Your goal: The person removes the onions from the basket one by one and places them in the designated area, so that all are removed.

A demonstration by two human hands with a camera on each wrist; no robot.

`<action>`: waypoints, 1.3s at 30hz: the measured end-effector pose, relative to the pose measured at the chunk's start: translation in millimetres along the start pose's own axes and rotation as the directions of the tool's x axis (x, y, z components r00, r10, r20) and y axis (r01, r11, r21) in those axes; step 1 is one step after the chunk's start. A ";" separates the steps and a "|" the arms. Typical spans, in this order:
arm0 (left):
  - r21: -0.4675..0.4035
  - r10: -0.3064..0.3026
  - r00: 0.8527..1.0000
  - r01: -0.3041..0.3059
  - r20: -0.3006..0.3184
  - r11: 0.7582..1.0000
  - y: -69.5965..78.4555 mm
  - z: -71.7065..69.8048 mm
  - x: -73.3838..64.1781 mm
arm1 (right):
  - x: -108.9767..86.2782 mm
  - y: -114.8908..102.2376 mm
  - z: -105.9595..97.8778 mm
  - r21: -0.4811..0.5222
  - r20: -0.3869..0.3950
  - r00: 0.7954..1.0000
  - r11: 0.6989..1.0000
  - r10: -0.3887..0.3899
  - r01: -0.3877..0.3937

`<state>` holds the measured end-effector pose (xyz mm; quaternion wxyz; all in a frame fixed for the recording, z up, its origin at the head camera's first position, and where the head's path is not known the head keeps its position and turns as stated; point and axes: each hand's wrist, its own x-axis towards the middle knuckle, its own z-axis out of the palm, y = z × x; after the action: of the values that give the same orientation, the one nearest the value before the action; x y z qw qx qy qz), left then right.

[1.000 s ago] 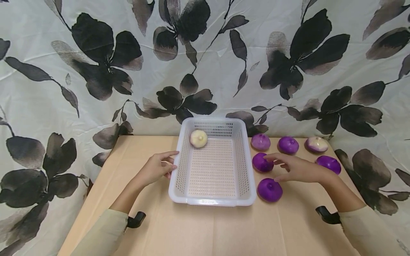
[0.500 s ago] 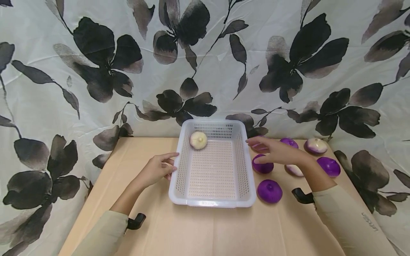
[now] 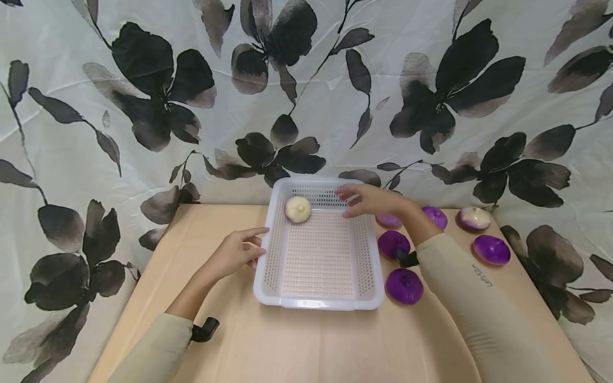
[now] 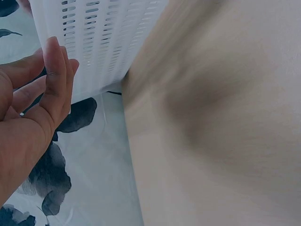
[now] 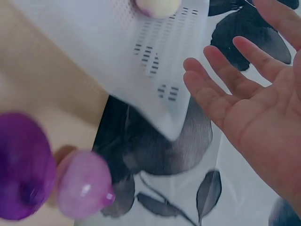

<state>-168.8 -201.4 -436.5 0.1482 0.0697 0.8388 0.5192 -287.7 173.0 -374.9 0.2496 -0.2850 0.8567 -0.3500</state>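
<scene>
A white perforated plastic basket (image 3: 318,303) stands mid-table with one pale onion (image 3: 298,209) at its back left. My left hand (image 3: 235,250) rests its extended fingers against the basket's left side. In the left wrist view those fingers (image 4: 56,80) lie along the outer wall. Over the basket's back right part hovers my right hand (image 3: 369,200), holding nothing, its fingers loosely spread. The right wrist view shows its bare palm (image 5: 263,103). Beside the basket's right wall are a purple onion (image 3: 394,243), another purple onion (image 3: 404,286) and a lighter purple onion (image 3: 389,221), partly behind my right hand.
Farther right lie a purple onion (image 3: 435,217), a white-and-purple onion (image 3: 474,218) and a purple onion (image 3: 491,250). The wooden table (image 3: 316,346) ends at a floral cloth (image 3: 345,133) behind. My right sleeve (image 3: 469,298) crosses the table's right side.
My right hand has moved left, from above the onions to over the basket's back right part. The sleeve now covers an onion seen earlier. My left hand stays at the basket.
</scene>
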 end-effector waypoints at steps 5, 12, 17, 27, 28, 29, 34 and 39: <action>0.006 0.000 1.000 0.000 0.000 1.000 -1.1 -2.1 0.9 | 31.4 -13.5 5.0 -0.033 0.019 1.000 0.999 0.004 -0.003; 0.006 -0.002 1.000 0.002 -0.004 1.000 1.2 -3.5 -0.4 | 72.9 -13.4 30.0 0.070 -0.060 0.998 0.997 0.024 -0.020; -0.001 -0.001 1.000 0.001 0.001 1.000 2.1 -1.7 -0.4 | 91.0 -2.9 53.1 0.198 -0.158 0.983 0.978 0.094 -0.061; -0.003 0.012 1.000 -0.012 0.007 1.000 -1.2 -1.9 0.2 | 113.7 11.8 93.4 0.274 -0.295 0.936 0.956 0.190 -0.108; -0.003 0.011 1.000 -0.011 0.005 1.000 -1.6 -2.0 0.3 | 116.5 13.1 96.2 0.271 -0.309 0.932 0.957 0.192 -0.107; -0.005 0.007 1.000 -0.007 0.002 1.000 -1.9 -1.9 0.6 | 118.9 13.8 98.8 0.271 -0.318 0.928 0.957 0.193 -0.106; -0.014 0.012 1.000 -0.012 0.007 1.000 -2.1 -0.9 1.8 | 126.5 17.5 111.0 0.280 -0.351 0.909 0.951 0.225 -0.127; -0.014 0.005 1.000 -0.005 0.011 1.000 -2.6 -0.3 1.8 | 131.6 17.6 121.8 0.281 -0.379 0.898 0.952 0.223 -0.118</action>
<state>-170.5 -202.3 -439.0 0.1518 0.0737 0.8341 0.5253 -310.7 40.5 -494.8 0.1301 -0.0955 0.8602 -0.4837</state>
